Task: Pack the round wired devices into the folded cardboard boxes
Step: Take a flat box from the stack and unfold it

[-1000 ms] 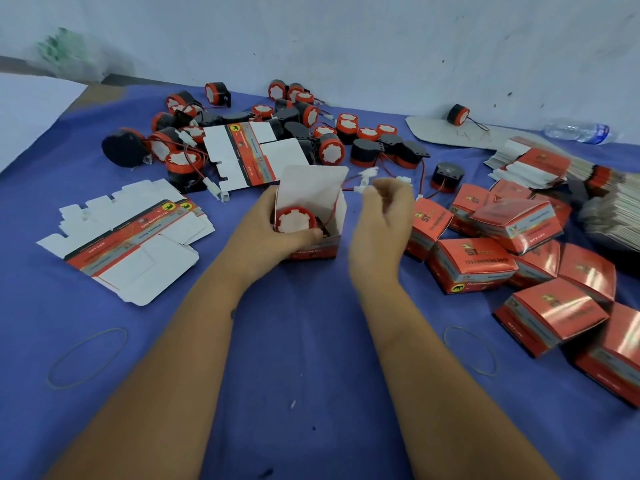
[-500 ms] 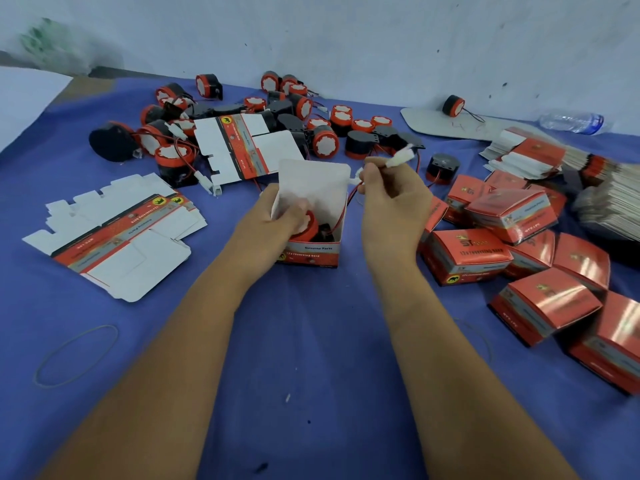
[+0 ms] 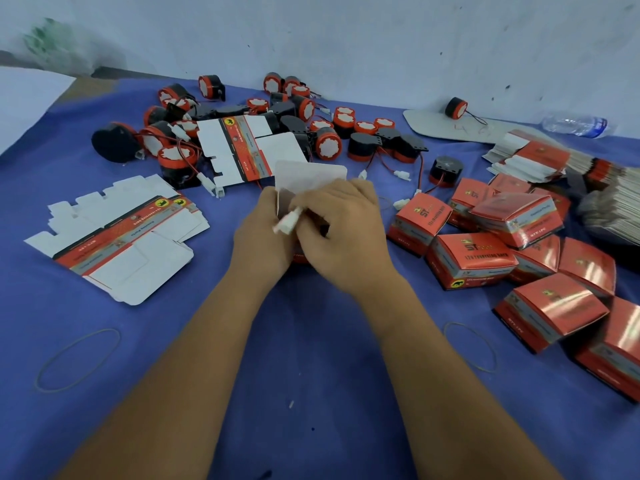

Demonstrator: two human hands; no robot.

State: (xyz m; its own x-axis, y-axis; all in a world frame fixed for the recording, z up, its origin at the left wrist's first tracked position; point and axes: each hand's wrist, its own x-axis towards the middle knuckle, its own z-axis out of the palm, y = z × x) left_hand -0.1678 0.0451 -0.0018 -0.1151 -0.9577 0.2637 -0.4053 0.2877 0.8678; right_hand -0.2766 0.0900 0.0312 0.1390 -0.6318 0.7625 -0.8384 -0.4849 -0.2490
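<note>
Right hand [image 3: 341,230] pinches white connector [image 3: 288,221]; left hand [image 3: 261,233] grips box [image 3: 308,178]; blue cloth [image 3: 311,358]

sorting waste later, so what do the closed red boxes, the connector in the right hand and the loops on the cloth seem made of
Closed red boxes: thin printed cardboard with a glossy coat, judging by the light streaks and sharp folds.
White connector, pinched by the right hand: looks like matte moulded plastic, though it is blurred.
Loops: probably rubber bands, thin, dull and limp on the blue cloth.
</note>
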